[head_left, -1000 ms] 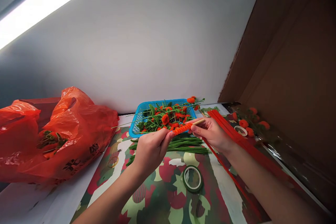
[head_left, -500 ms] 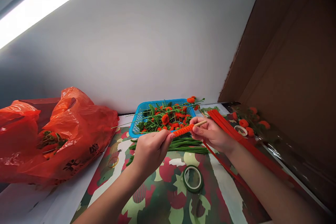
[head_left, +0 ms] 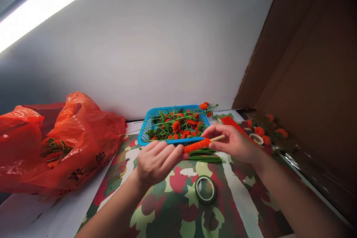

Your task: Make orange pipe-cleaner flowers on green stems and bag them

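Observation:
An orange pipe cleaner (head_left: 197,145) is wound in a tight coil around a thin wooden stick (head_left: 217,138). My left hand (head_left: 160,160) is closed around the left end of the coil and stick, hiding that end. At the coil's right end, my right hand (head_left: 232,143) has thumb and fingertips closed on the pipe cleaner, and the bare stick tip points into its palm. Below the hands, a roll of green tape (head_left: 205,189) lies on the patterned mat (head_left: 170,212). Green pipe cleaners (head_left: 205,159) lie just behind the coil.
A blue basket (head_left: 145,126) of orange and green pipe-cleaner flowers stands against the wall. At left sits a red plastic bag (head_left: 92,137) with more pieces inside. Orange pipe cleaners (head_left: 235,124), a white tape roll (head_left: 256,139) and orange flowers (head_left: 259,131) lie right, beside a cardboard panel (head_left: 301,63).
The loose orange strand that trailed below my right hand is no longer visible. My right hand has shifted slightly right and its fingers sit looser; my left hand has turned, knuckles upward.

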The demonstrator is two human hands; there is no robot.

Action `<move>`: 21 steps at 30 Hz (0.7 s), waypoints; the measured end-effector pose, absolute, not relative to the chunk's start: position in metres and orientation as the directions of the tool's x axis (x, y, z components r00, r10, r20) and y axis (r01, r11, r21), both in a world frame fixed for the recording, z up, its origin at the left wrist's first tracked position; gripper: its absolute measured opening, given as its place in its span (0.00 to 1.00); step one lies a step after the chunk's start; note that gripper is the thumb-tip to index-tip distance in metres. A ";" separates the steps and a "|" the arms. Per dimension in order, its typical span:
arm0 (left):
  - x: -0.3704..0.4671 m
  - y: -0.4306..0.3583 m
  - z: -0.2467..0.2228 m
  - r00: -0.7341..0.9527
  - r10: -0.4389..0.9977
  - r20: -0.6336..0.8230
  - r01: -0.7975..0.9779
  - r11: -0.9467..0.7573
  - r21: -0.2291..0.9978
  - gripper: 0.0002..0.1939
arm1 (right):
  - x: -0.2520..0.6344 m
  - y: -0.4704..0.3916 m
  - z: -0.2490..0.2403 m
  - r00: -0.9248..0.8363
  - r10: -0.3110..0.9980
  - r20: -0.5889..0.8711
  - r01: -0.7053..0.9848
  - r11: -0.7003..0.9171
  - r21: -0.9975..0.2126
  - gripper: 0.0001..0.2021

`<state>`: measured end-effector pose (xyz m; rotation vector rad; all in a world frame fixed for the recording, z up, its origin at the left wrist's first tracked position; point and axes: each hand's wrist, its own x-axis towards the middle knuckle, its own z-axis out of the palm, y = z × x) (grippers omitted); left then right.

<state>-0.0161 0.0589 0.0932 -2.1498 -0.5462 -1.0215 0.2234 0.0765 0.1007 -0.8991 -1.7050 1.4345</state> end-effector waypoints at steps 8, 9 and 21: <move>-0.019 0.063 0.091 0.631 0.054 0.774 0.588 -0.684 -0.432 0.04 | 0.225 0.068 0.109 -0.482 0.865 0.136 0.133 0.226 -0.965 0.04; -0.018 0.064 0.091 0.618 0.091 0.781 0.597 -0.701 -0.391 0.05 | 0.224 0.068 0.109 -0.480 0.864 0.151 0.127 0.239 -0.963 0.03; -0.013 0.059 0.093 0.498 0.487 0.717 0.630 -0.772 0.086 0.08 | 0.221 0.066 0.108 -0.431 0.870 0.240 0.134 0.325 -0.936 0.04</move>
